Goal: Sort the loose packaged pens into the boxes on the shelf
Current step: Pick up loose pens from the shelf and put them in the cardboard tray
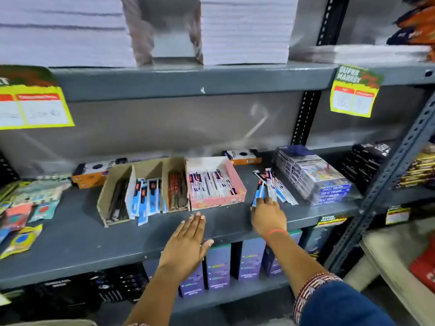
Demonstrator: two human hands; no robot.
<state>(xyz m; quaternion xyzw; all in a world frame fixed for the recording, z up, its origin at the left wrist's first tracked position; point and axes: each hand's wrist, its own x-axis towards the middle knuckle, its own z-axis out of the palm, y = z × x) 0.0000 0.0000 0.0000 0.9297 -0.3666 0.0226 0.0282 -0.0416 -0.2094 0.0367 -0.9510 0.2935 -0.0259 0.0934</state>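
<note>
On the grey metal shelf point(82, 234) in front of you: one brown cardboard divided box point(143, 187) holding dark, blue-white and red packaged pens in separate compartments; touching its right side, one pink cardboard tray point(217, 182) of white-and-blue pen packets. Right of the tray, a loose pile of blue-and-white packaged pens point(270, 188) lies beside a stack of shrink-wrapped blue card boxes point(313, 175). Your right hand point(268, 216) reaches into that pile, fingers curled on a few packets, though the grip is blurred. Your left hand point(186, 245) is flat, fingers spread, holding nothing, over the shelf's front edge.
</note>
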